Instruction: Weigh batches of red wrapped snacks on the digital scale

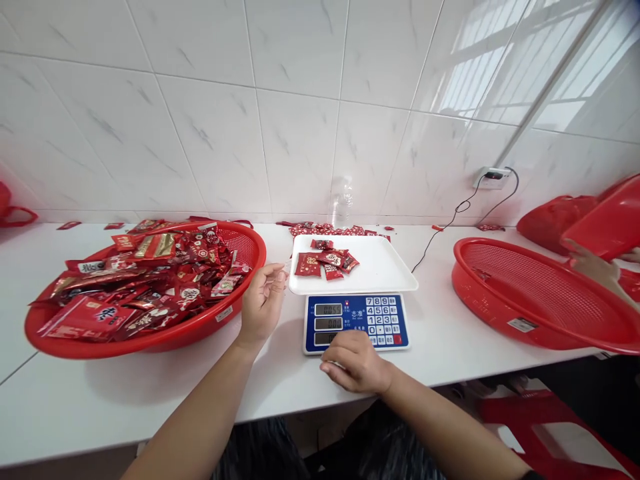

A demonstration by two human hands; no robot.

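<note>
A blue-faced digital scale point(356, 321) with a white pan point(380, 270) stands in front of me on the white counter. Several red snack packets point(326, 261) lie on the pan. My left hand point(261, 303) hovers between the scale and a red basket point(150, 337) heaped with red packets; its fingers are loosely curled and hold nothing I can see. My right hand point(356, 365) rests curled at the scale's front edge, below the keypad. Its fingers are closed and what they hold, if anything, is hidden.
An empty red mesh basket point(540, 300) sits at the right, with another person's hand point(597, 270) and a red tray point(607, 223) above it. Loose packets point(335, 230) and a clear bottle point(341, 200) stand by the wall. A cable point(453, 217) runs to a wall socket. A red stool point(530, 417) is below.
</note>
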